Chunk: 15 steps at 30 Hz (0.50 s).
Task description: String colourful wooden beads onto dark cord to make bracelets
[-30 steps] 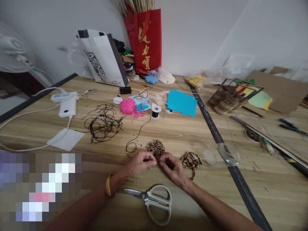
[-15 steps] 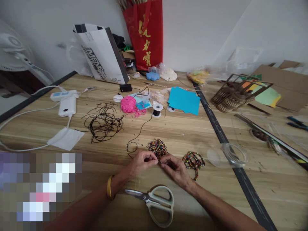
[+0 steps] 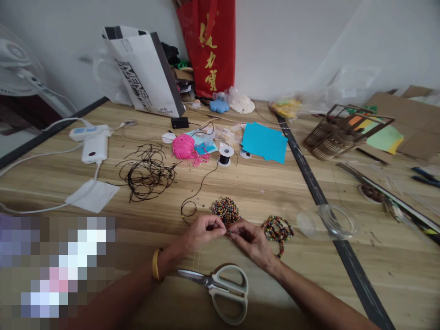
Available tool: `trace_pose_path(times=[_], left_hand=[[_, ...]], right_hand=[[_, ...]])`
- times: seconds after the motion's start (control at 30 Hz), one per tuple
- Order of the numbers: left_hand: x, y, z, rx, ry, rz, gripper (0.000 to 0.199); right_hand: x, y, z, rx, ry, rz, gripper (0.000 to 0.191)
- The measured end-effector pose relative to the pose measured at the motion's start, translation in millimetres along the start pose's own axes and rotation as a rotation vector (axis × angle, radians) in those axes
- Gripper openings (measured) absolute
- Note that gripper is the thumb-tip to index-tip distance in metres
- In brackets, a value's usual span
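Multicoloured beads, already strung into loops, make up the bead strands (image 3: 277,229) on the bench (image 3: 147,220), just beyond the right hand (image 3: 253,243); we take these as the finished portion. What is left, we judge, is the pile of loose beads (image 3: 225,207), with plenty still unstrung. Black cord (image 3: 202,184) runs from the spool (image 3: 225,159) toward the left hand (image 3: 204,230), where we lose it.

The loose pile lies just beyond the fingertips of both hands, between them. The left grip is pinched, thumb to finger, but we cannot tell what it holds. The right grip, nearly touching it, pinches a tiny dark piece; whether that is bead or cord we cannot make out. Nearer us, the scissors (image 3: 225,290) lie untouched.
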State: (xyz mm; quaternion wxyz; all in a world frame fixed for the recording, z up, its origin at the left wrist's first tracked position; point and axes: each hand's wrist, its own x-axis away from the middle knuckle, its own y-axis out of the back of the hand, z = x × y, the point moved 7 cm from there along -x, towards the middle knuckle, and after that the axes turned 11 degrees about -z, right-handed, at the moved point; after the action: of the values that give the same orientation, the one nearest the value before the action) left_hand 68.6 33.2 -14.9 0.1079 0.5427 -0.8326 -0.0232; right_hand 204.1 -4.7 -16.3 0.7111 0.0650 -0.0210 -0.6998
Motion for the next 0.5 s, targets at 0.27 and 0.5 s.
trace_pose_path(times=[0.27,0.5], left_hand=[[1.9,-0.6,-4.6,-0.026,0.002,0.006,0.015],[2.0,-0.8,-4.2,-0.025,0.009,0.006,0.016]], right_hand=[[0.0,-1.1,1.3,0.005,-0.008,0.017,0.016],[-1.2,-1.3,0.3,0.010,-0.007,0.026,0.015]])
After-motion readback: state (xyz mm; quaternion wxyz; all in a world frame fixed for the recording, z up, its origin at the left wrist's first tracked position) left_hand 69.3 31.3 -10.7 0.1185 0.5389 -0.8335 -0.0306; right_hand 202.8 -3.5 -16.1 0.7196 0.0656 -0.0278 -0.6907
